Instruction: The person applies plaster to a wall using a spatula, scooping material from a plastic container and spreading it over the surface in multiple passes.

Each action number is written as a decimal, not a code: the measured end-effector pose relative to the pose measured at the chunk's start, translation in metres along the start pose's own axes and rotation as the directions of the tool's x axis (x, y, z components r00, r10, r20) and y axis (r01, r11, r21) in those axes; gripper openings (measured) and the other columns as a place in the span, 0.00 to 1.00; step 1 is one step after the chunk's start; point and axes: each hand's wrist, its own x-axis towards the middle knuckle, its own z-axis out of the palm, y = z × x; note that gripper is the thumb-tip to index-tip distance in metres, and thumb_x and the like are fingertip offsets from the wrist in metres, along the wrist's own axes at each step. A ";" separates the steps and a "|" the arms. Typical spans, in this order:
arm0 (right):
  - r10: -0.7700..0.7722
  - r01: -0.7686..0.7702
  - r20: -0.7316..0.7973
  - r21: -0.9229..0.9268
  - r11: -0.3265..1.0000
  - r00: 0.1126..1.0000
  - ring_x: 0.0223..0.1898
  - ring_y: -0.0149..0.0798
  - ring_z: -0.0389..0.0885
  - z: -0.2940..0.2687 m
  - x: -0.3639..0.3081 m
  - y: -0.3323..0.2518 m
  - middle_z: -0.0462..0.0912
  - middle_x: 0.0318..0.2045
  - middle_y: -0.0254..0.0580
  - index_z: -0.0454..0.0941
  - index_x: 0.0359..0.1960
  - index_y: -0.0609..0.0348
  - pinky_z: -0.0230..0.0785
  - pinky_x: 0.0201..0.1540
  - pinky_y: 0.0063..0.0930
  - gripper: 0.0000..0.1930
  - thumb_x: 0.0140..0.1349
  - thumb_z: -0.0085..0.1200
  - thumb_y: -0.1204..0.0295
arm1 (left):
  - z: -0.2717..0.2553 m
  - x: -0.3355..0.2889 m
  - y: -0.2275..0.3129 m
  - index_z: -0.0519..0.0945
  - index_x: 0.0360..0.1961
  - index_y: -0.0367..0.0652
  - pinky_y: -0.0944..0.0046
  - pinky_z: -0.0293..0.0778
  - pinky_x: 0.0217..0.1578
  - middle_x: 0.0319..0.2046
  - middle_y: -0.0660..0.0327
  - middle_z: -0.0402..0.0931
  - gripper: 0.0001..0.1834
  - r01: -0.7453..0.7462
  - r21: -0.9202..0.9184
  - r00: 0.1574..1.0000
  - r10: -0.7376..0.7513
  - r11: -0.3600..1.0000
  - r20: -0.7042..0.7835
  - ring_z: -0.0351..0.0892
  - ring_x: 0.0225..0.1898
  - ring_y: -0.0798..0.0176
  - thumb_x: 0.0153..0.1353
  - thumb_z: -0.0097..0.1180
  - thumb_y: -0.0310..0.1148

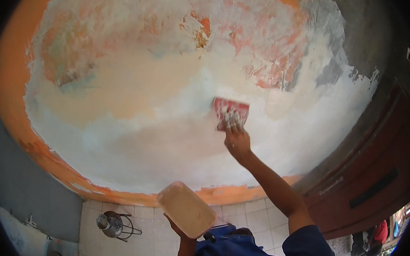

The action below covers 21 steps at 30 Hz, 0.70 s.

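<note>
My right hand (237, 142), its fingers whitened with filler, grips a red flat putty spreader (219, 123) smeared with white. The spreader lies against the wall (175, 149), which is coated with white and cream filler. Bare patches of pink, orange and grey show through higher up. Low in front of me, my left hand (175, 226) holds a pale rectangular plastic tub (187, 210) by its side, tilted; most of its fingers are hidden behind the tub. Whether filler lies inside the tub, I cannot tell.
A round stool (126, 227) with a metal can (103, 222) on it stands on the white tiled floor (154, 243). To the right is a dark red door (368, 172); a grey panel (30, 177) stands at the left. A motorcycle (368, 244) shows at the lower right.
</note>
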 end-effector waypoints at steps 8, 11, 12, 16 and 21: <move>0.175 -0.168 -0.343 0.049 0.985 0.923 0.24 0.51 0.79 -0.081 0.085 0.056 0.80 0.29 0.55 0.78 0.44 0.63 0.73 0.26 0.39 0.19 0.48 0.49 0.85 | 0.010 -0.004 -0.001 0.50 0.69 0.49 0.46 0.61 0.62 0.65 0.54 0.56 0.41 -0.006 0.157 0.999 0.001 0.988 0.037 0.58 0.65 0.51 0.64 0.28 0.66; 0.140 -0.154 -0.277 -0.029 0.988 0.951 0.24 0.52 0.78 -0.068 0.083 0.073 0.78 0.25 0.55 0.78 0.35 0.65 0.73 0.26 0.39 0.13 0.46 0.50 0.84 | 0.026 -0.002 -0.003 0.52 0.68 0.48 0.47 0.68 0.57 0.62 0.54 0.60 0.41 -0.070 0.325 0.997 0.052 0.943 0.064 0.64 0.61 0.51 0.63 0.28 0.67; 0.109 -0.123 -0.234 -0.044 0.991 0.966 0.25 0.52 0.78 -0.053 0.077 0.077 0.78 0.24 0.55 0.78 0.33 0.65 0.73 0.26 0.38 0.11 0.46 0.50 0.83 | 0.011 -0.001 -0.006 0.52 0.67 0.48 0.47 0.69 0.55 0.60 0.55 0.61 0.41 -0.042 0.267 0.999 0.039 0.963 0.017 0.66 0.59 0.52 0.63 0.27 0.67; -0.033 0.026 -0.059 -0.124 0.992 0.998 0.50 0.55 0.78 -0.023 0.014 0.036 0.74 0.51 0.64 0.75 0.47 0.70 0.77 0.43 0.39 0.23 0.44 0.49 0.83 | -0.009 0.001 -0.012 0.54 0.66 0.49 0.47 0.72 0.52 0.57 0.56 0.65 0.40 0.144 -0.027 0.988 -0.145 0.989 -0.048 0.70 0.56 0.53 0.64 0.25 0.67; 0.149 -0.132 -0.115 0.146 0.980 0.982 0.33 0.52 0.82 -0.063 0.024 0.031 0.81 0.37 0.55 0.78 0.48 0.61 0.77 0.33 0.38 0.24 0.45 0.49 0.85 | -0.010 0.001 -0.011 0.55 0.65 0.49 0.48 0.72 0.52 0.56 0.57 0.66 0.38 0.105 0.044 0.994 -0.103 0.994 -0.034 0.71 0.54 0.54 0.65 0.23 0.65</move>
